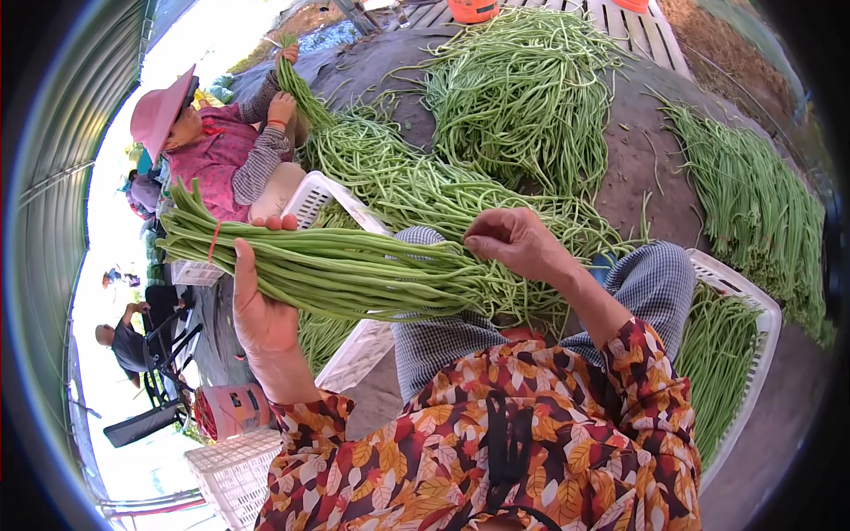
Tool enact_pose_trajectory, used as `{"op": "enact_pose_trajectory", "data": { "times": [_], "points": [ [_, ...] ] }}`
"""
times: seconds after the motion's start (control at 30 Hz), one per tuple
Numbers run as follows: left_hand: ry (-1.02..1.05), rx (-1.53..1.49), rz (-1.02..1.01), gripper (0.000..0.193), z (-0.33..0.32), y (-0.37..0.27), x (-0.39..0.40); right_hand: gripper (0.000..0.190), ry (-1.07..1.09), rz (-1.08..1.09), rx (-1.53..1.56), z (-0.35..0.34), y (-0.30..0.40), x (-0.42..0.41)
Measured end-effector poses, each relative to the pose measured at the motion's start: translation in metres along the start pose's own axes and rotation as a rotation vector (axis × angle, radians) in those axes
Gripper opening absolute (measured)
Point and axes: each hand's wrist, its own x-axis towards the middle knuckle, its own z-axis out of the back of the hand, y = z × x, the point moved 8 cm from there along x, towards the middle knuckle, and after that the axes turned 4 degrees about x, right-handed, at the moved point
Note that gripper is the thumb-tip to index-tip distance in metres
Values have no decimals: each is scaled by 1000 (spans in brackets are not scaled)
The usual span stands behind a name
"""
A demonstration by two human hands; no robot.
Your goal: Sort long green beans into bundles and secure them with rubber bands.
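Observation:
My left hand [271, 322] holds a thick bundle of green yardlong beans [352, 269] out level in front of me. A red rubber band [214, 243] circles the bundle near its left end, beyond my fingers. Over the loose right end hovers my right hand [521, 244], its thumb and fingertips bent together beside the bean tips. Whether a single bean is pinched there cannot be made out. Past the bundle, a long heap of loose yardlong beans [412, 169] spreads over the ground and reaches my knees.
A person in a pink hat [159, 116] sits at the left holding beans. White plastic crates with beans flank me, one at right [769, 325], one left [355, 355]. A larger bean pile [524, 99] lies ahead; bundled beans [750, 192] lie far right. A bucket [232, 408] stands lower left.

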Motion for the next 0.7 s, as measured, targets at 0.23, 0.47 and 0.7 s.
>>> {"op": "enact_pose_trajectory", "data": {
  "times": [0.23,0.47,0.7],
  "points": [
    [17,-3,12,37,-7,3,3,20,94,311,-389,-44,25,-7],
    [-90,37,-15,32,-2,1,-2,21,102,294,-272,-39,24,-12],
    [-68,53,-8,26,-10,12,-1,22,166,60,28,-19,19,-13]
  ]
}}
